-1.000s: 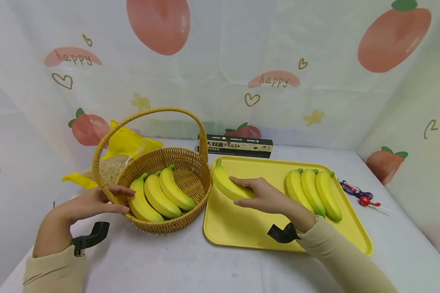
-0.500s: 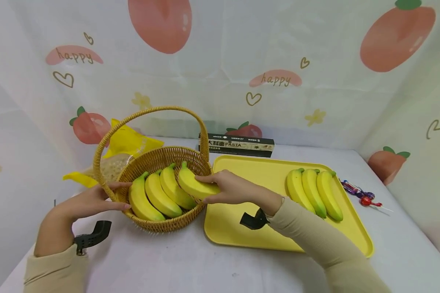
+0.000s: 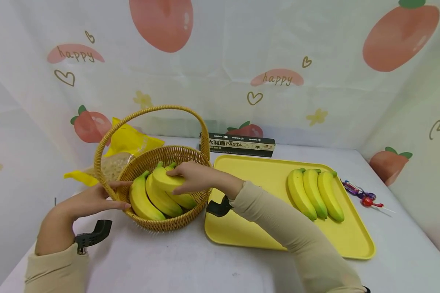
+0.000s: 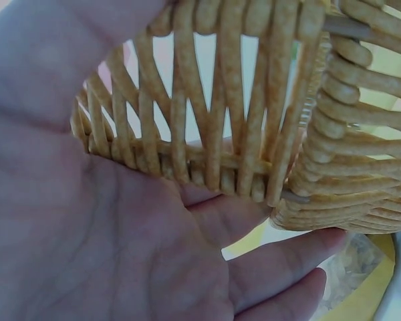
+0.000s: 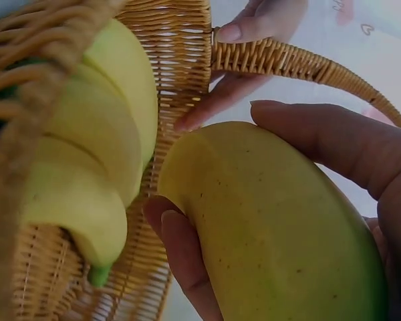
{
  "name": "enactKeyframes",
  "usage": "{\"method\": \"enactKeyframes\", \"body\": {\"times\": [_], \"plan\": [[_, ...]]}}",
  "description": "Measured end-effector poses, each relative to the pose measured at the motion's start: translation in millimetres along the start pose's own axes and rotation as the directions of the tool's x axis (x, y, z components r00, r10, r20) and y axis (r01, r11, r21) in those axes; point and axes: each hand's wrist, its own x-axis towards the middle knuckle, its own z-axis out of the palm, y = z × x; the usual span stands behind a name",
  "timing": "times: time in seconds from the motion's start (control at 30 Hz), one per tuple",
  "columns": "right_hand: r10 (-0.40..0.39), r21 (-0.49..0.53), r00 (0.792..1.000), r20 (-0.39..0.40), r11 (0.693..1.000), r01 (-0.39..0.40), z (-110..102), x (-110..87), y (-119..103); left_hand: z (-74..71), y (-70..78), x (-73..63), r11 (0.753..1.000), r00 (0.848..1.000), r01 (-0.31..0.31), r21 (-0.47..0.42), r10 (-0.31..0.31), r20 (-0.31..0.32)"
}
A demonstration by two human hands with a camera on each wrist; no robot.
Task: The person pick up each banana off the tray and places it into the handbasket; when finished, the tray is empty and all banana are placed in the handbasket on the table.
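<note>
A wicker basket point(image 3: 168, 224) with a tall handle stands at centre left in the head view. Three bananas lie in it, among them the leftmost banana point(image 3: 142, 200). My left hand point(image 3: 86, 202) grips the basket's left rim, fingers and thumb on either side of the woven wall point(image 4: 214, 100). Over the basket, my right hand point(image 3: 198, 177) holds another banana point(image 5: 274, 221) between thumb and fingers. It hangs above the bananas inside and partly covers them in the head view. In the right wrist view, the basket's bananas point(image 5: 87, 134) are left of the held one.
A yellow tray point(image 3: 249, 230) lies right of the basket, with three bananas point(image 3: 315, 195) side by side at its right. Lollipops point(image 3: 364, 197) lie beyond its right edge. A black pasta box point(image 3: 238, 145) stands behind. A yellow bag point(image 3: 132, 140) is behind the basket.
My right hand has carried the banana leftward from the tray, over the basket rim, to above the bananas inside. My left hand has stayed at the basket's left rim.
</note>
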Motion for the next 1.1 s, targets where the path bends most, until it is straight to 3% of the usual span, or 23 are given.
{"method": "enactKeyframes", "body": {"times": [0.37,0.67,0.8,1.1], "plan": [[0.060,0.065,0.997,0.058,0.996,-0.063,8,43.6,-12,-0.8,-3.1,-3.3,0.998,0.999,-0.041,-0.051,0.040,-0.026],[0.121,0.133,0.989,0.084,0.982,-0.131,18,66.8,-19,-2.7,-0.4,-2.7,0.994,0.996,-0.082,-0.078,0.080,-0.038],[0.105,0.174,0.989,0.103,0.977,-0.122,23,73.0,-22,-2.7,-0.4,-2.5,0.991,0.994,-0.101,-0.084,0.098,-0.047],[0.087,0.349,0.970,0.225,0.923,-0.164,30,79.9,-30,-1.8,0.5,-1.3,0.983,0.987,-0.161,-0.084,0.158,-0.042]]}}
